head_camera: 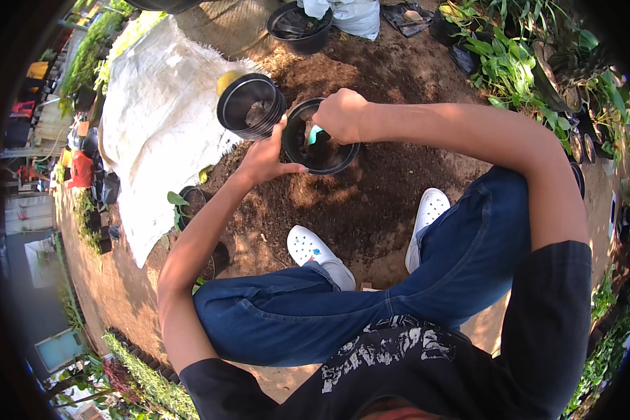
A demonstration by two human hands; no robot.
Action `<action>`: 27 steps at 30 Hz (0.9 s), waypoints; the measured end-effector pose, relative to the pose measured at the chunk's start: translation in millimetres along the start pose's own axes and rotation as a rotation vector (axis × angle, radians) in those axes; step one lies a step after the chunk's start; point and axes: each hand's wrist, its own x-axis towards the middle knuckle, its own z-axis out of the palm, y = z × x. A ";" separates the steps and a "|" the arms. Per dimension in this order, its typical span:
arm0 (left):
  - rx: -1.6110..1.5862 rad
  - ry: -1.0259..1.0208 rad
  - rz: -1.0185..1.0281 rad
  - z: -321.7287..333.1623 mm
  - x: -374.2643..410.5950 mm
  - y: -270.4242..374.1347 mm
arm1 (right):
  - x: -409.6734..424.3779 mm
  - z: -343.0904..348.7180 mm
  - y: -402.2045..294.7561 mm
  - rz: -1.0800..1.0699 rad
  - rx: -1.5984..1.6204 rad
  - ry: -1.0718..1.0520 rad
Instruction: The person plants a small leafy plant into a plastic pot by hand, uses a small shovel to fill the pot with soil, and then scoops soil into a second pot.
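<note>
A black plastic plant pot (346, 159) stands on the dark soil before me, with dark soil inside. My left hand (265, 160) grips its near left rim, thumb along the front and fingers up its left side. Over the pot's far right rim, my right hand (341, 116) is closed around a small hand tool (315, 134). Only a turquoise part of that tool shows clearly; the rest is hidden by the fist and shadow. Just left of the pot, close by my left fingers, leans a stack of nested black pots (249, 107), a brownish lump inside the top one.
A white woven sheet (157, 121) covers the ground at left, with a yellow round object (228, 81) behind the stack. Loose soil (357, 210) spreads around my white clogs (315, 247). A wide black pot (300, 31) stands beyond. Leafy plants (504, 63) line the right; a potted seedling (191, 202) is left.
</note>
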 end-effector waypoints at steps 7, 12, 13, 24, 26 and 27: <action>0.022 -0.036 -0.024 -4.2 4.3 5.9 | -1.0 -1.2 -2.3 0.065 0.095 -0.045; 0.051 -0.137 -0.107 -12.9 9.6 13.0 | -0.8 27.5 -5.6 -0.028 0.089 0.029; 0.059 -0.088 -0.061 -9.2 7.8 9.3 | -1.0 15.8 -5.9 0.002 0.093 0.023; 0.060 -0.015 0.027 -9.8 7.1 12.1 | 1.1 4.6 -9.3 -0.064 -0.096 0.141; 0.099 0.014 0.054 -4.4 8.0 2.7 | 5.8 15.8 -7.0 -0.072 -0.100 0.154; 0.116 0.024 0.064 -2.4 7.2 1.5 | 4.9 15.9 -9.2 -0.080 -0.098 0.158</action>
